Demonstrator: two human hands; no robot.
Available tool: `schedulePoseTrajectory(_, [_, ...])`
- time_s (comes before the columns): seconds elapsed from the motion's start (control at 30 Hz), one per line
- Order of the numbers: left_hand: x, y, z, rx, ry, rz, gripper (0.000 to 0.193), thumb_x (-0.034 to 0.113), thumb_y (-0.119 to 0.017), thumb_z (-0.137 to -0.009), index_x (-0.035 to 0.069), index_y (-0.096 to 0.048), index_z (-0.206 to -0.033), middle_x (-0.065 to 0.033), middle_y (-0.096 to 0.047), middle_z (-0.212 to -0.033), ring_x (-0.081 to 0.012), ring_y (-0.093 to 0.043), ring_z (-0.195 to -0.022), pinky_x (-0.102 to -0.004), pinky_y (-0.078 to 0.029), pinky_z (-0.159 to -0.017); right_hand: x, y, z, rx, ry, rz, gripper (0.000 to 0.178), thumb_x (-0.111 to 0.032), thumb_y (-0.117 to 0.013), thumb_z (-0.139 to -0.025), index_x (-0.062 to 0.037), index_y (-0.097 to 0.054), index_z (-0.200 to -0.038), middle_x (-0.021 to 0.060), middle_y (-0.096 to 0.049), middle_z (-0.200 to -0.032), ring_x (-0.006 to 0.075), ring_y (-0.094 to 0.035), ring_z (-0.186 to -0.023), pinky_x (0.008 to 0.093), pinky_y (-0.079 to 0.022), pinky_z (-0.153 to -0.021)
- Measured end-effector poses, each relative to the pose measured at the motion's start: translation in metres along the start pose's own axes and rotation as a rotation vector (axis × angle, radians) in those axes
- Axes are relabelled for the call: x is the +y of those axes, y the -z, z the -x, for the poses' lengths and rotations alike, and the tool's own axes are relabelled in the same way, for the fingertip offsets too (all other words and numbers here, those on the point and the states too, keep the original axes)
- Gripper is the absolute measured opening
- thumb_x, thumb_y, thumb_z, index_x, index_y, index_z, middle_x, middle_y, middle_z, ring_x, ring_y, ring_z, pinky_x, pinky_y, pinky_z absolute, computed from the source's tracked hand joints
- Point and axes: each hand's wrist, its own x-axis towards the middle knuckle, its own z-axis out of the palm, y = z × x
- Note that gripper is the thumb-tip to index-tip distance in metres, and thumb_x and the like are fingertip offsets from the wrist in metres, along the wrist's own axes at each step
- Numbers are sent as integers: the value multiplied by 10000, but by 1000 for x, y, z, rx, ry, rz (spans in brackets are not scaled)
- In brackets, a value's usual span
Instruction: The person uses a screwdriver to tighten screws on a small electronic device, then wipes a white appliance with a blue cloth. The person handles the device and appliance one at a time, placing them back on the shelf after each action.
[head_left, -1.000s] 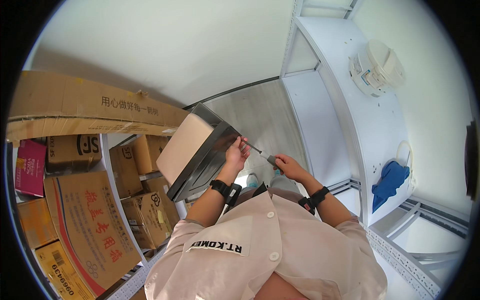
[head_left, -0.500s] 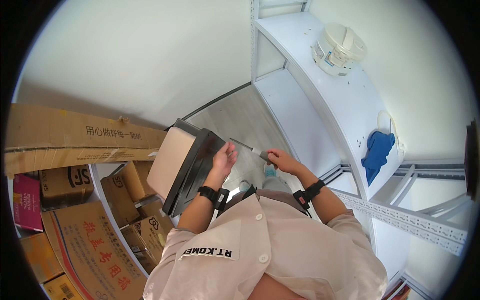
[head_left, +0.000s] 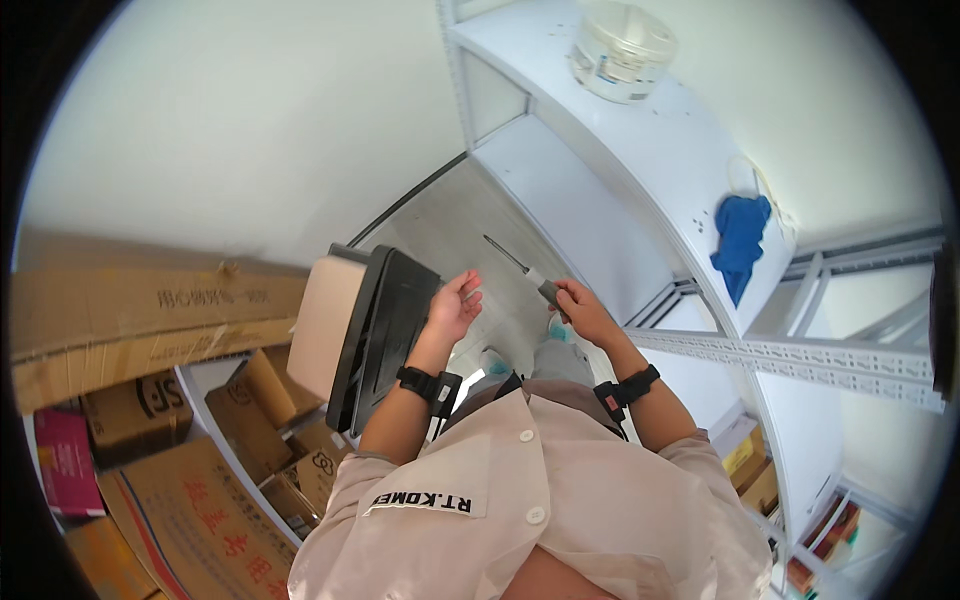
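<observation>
My right hand (head_left: 580, 310) is closed around the grey handle of a screwdriver (head_left: 535, 277). Its long thin shaft points up and to the left, away from me, with the tip in free air. My left hand (head_left: 457, 305) is raised with the fingers apart and slightly curled, and nothing lies in it. Just left of that hand is a beige box-shaped container (head_left: 327, 318) with a black rim and a dark panel (head_left: 398, 325) facing me. Its base is hidden. Both wrists wear black straps.
Long cardboard boxes (head_left: 150, 310) lie on the left shelving, with several cartons (head_left: 205, 510) stacked beneath. On the white shelf (head_left: 660, 170) at the right are a translucent bucket (head_left: 622, 60) and a blue cloth (head_left: 741, 240). Grey floor (head_left: 450, 220) runs between the shelves.
My view has shifted, so the bucket and blue cloth appear higher and further left. My right hand has moved slightly right, and the screwdriver points more steeply upward. My left hand remains open.
</observation>
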Motion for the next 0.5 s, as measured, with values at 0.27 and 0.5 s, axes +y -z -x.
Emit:
schedulePoseTrajectory(0.27, [-11,-93,-10,-112,33,-121,230,281,-610,-939,140,-655,-1116,59,-657,-908,-117,-562,-757,-279,-458,-680,-4,64,41,274,163,-108,288,-189,-455,-1022,-44,-517,-1263,33,-628,-962,87,-470,-722,240,-434,-683])
schedulePoseTrajectory(0.5, [-51,-212,-41,-245,-26,-304,226,255,-608,-936,128,-668,-1112,47,-658,-859,-97,-574,-695,-257,-470,-643,-16,160,80,361,207,-73,274,-148,-478,-998,-30,-554,-1233,26,-638,-932,87,-479,-715,249,-443,-683])
